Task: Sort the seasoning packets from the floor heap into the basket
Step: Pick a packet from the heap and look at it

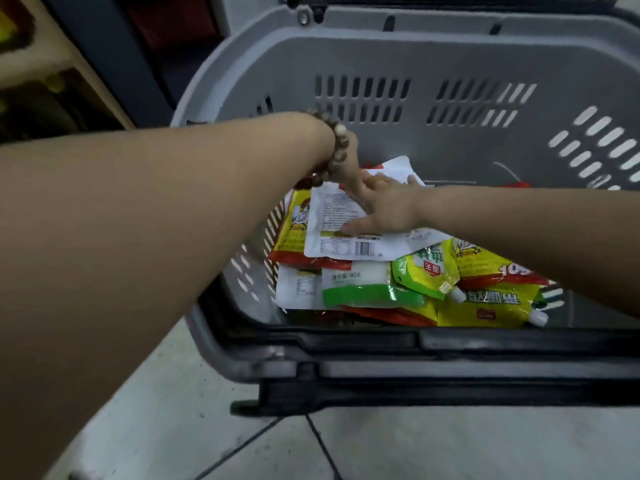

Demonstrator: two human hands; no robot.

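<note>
Nearest, the left arm (138,220) stretched from 9 o'clock into the basket (450,57); whether the left hand (351,168) gripped anything was hidden. The right hand (388,206) lay flat on a white packet (329,220) topping many packets (370,292) already in. Heap out of view, remainder unknown.

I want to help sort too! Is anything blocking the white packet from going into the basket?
Nothing visible blocks it. The white packet already lies inside the grey basket, on top of the other packets. The right hand rests flat on it, the left hand close beside.
</note>
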